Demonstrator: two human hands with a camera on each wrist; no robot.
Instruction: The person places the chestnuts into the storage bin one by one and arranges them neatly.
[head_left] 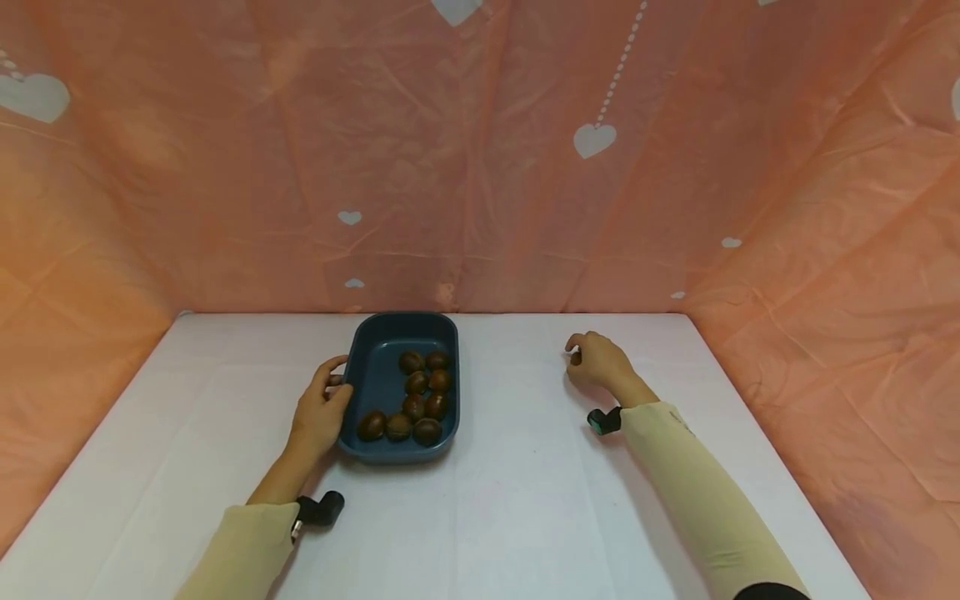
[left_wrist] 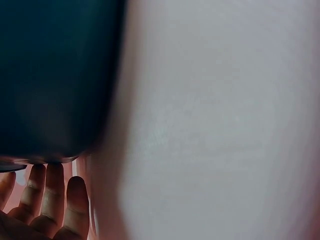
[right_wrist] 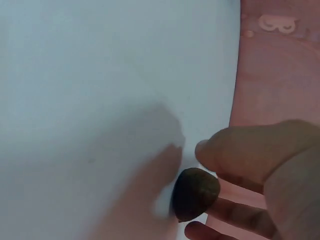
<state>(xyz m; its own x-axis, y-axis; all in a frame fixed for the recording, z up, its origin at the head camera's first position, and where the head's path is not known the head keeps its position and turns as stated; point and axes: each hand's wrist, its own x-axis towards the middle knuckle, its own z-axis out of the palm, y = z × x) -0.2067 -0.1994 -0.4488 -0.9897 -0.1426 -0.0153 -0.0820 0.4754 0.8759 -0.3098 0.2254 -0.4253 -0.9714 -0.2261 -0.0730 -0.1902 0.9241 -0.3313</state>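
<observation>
A dark blue rectangular tray (head_left: 375, 375) lies on the table left of centre. Several shiny brown chestnuts (head_left: 415, 407) are grouped in its right and near parts. My left hand (head_left: 318, 412) is at the tray's left side; in the left wrist view its extended fingers (left_wrist: 52, 195) touch the outer wall, while the thumb meets the rim in the head view. Off to the right, near the table's far edge, my right hand (head_left: 598, 362) pinches a single chestnut (right_wrist: 196, 192) between thumb and fingers, low over the table. Fingers partly hide this chestnut in the head view.
White cloth (head_left: 517, 467) covers the table. An orange curtain (head_left: 465, 167) with pale hearts rises behind the far edge and along both sides. Each wrist carries a small black camera, such as the left wrist camera (head_left: 322, 508).
</observation>
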